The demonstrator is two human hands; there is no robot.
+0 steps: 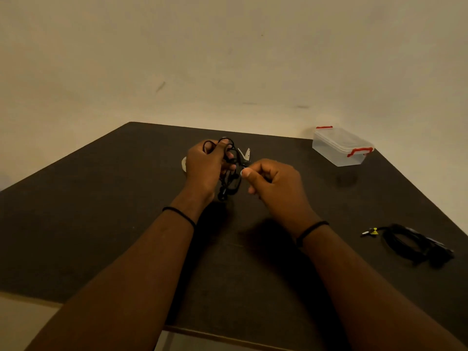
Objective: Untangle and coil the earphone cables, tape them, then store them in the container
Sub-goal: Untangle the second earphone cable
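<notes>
Dark brown table against a bare beige wall — dim, warm light

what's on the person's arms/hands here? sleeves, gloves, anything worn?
Both forearms are bare: no sleeves in view and no gloves. The left hand and right hand each have a thin black band at the wrist, left band, right band. No rings or watch visible.

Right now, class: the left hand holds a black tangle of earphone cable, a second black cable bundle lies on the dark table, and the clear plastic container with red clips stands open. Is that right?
One detail is wrong. In the head view the clear plastic container with red clips has its lid on; it is closed. The left hand does hold the black tangle of earphone cable, and the second black cable bundle lies on the dark table.
</notes>
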